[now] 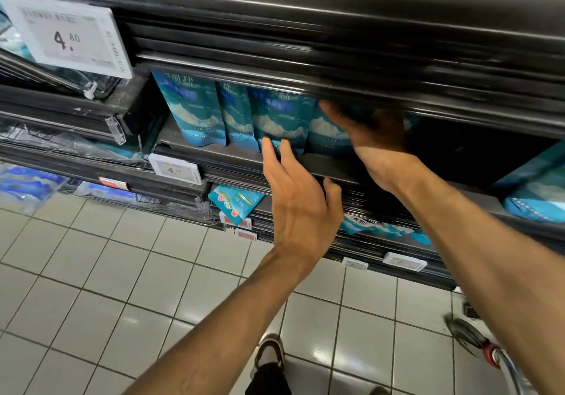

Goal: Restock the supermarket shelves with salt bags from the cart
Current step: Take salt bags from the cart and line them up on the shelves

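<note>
On the far left I see a big white price tag (65, 35) that reads 4.80. Below it, on the next shelf edge, sits a small price tag (175, 169). Behind that small tag the dark shelf (305, 165) holds a row of blue salt bags (195, 113) standing up side by side. Under this shelf, another blue bag (235, 203) pokes out, tilted.

Next comes my left hand (298, 208). Its fingers are straight and spread apart, holding nothing. The fingertips (269, 147) are right at the bottom of one standing bag, at the shelf's front lip.

Then my right hand (371, 133) reaches into the shelf. It lies against the last bag in the row (327, 137), with the fingers bent over the bag's top. It is dark there, so I cannot tell how tight the grip is.

Farther right, one more salt bag (538, 192) rests on the same shelf. At the bottom right a bit of the cart (501, 364) shows above the tiled floor (122, 287).
</note>
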{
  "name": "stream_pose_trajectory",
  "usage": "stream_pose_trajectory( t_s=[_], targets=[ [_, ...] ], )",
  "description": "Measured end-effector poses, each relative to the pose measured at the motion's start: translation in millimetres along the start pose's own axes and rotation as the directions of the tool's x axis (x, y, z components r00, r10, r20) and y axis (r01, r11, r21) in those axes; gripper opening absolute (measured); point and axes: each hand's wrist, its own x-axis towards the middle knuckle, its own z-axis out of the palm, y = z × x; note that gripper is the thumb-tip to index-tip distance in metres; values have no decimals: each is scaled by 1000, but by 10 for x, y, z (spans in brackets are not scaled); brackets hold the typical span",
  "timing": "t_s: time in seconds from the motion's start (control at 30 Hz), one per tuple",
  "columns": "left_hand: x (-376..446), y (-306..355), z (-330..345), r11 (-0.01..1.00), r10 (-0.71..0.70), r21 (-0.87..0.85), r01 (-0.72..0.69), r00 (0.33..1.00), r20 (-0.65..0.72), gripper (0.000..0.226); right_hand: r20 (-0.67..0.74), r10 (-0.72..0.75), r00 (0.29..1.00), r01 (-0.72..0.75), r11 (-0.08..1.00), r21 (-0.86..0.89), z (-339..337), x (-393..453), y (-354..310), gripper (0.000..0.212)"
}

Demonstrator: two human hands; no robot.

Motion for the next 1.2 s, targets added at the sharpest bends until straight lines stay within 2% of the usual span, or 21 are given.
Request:
stream_pose_trajectory(
  t_s=[0.13, 0.27, 0.37, 0.43, 0.5, 0.53, 0.6, 0.67, 0.73, 0.77, 0.83, 0.93, 0.97, 1.03, 1.1, 1.13, 1.2],
  targets=[
    [-38, 5, -26, 999, 2, -34, -2, 1000, 19, 76, 11, -36, 999, 36, 999, -18, -29, -54, 12, 41],
    [-112, 45, -87, 997, -4, -82, 6, 1000, 31, 77, 92, -135, 987, 141, 988, -66, -115, -159, 29, 51],
    [-274, 106, -183, 995, 12, -101, -8, 999, 41, 74, 117, -82, 990, 86, 996, -25, -256, -335, 67, 44],
    [-450, 170, -251, 992, 47, -119, -40, 997, 58, 68, 108, -84, 991, 90, 995, -50, -419, -539, 114, 49],
    [-699, 262, -299, 986, 93, -149, -80, 992, 87, 62, 40, -84, 996, 86, 995, -41, -643, -869, 188, 68],
    [-853, 329, -316, 982, 117, -163, -98, 986, 117, 60, -5, -82, 997, 82, 996, -19, -774, -1089, 246, 69],
    [-1190, 523, -333, 971, 183, -190, -143, 960, 213, 56, -124, -60, 991, 63, 998, 19, -1070, -1642, 372, 53],
    [-1535, 769, -322, 953, 275, -220, -209, 900, 338, 48, -285, -17, 958, 19, 1000, 4, -1398, -2303, 535, 30],
    [-1881, 1106, -283, 919, 390, -265, -294, 780, 490, 44, -462, 39, 886, -81, 994, -73, -1791, -2994, 659, 17],
    [-2046, 1292, -264, 897, 442, -291, -333, 693, 569, 43, -561, 57, 826, -137, 985, -102, -1987, -3340, 703, 14],
    [-2377, 1730, -213, 823, 558, -381, -421, 476, 680, 39, -755, 41, 654, -247, 956, -161, -2380, -4050, 743, 14],
    [-2844, 2522, -77, 599, 733, -540, -591, 133, 667, 39, -916, -59, 398, -487, 832, -265, -2874, -5030, 723, 38],
    [-2998, 2801, -9, 510, 771, -570, -644, 50, 635, 43, -940, -82, 331, -600, 751, -276, -3024, -5314, 704, 45],
    [-3283, 3325, 180, 334, 827, -587, -737, -69, 558, 57, -969, -96, 228, -814, 527, -244, -3335, -5772, 664, 54],
    [-3534, 3784, 426, 178, 822, -590, -788, -211, 530, 69, -980, -34, 198, -929, 312, -198, -3683, -6089, 633, 57],
    [-3659, 3977, 569, 92, 780, -583, -807, -306, 546, 72, -975, 62, 212, -950, 245, -191, -3845, -6197, 625, 55],
    [-3881, 4240, 831, -48, 590, -587, -808, -498, 636, 69, -917, 293, 272, -953, 216, -213, -4062, -6374, 722, 60]
  ],
)
